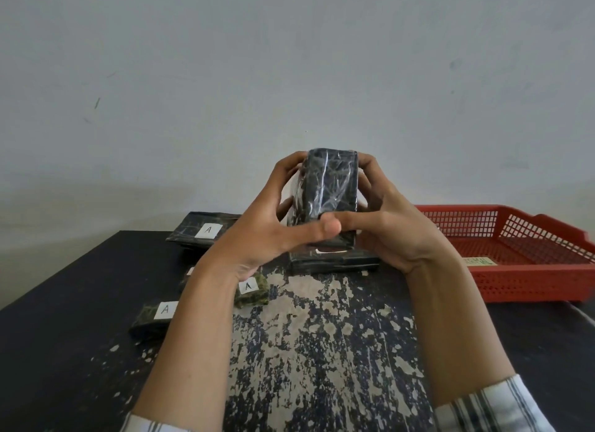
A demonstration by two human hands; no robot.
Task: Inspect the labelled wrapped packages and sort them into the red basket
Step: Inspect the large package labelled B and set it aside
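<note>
A dark wrapped package (330, 187) with shiny film is held upright above the table, between both hands. My left hand (273, 225) grips its left side, thumb across the lower front. My right hand (389, 228) holds its right side. No label shows on the face turned to me. Below it lies a flat dark package (335, 262) on the table. Another flat package marked A (203, 232) lies at the back left. Two small greenish packages marked A (254, 291) (154, 315) lie at the left, partly behind my left forearm. The red basket (528, 254) stands at the right.
The black table (322, 351) has worn, flaking paint in the middle. A small green-lettered label (479, 261) sits on the basket's front rim. A pale wall rises behind the table. The table's left corner lies near the back-left package.
</note>
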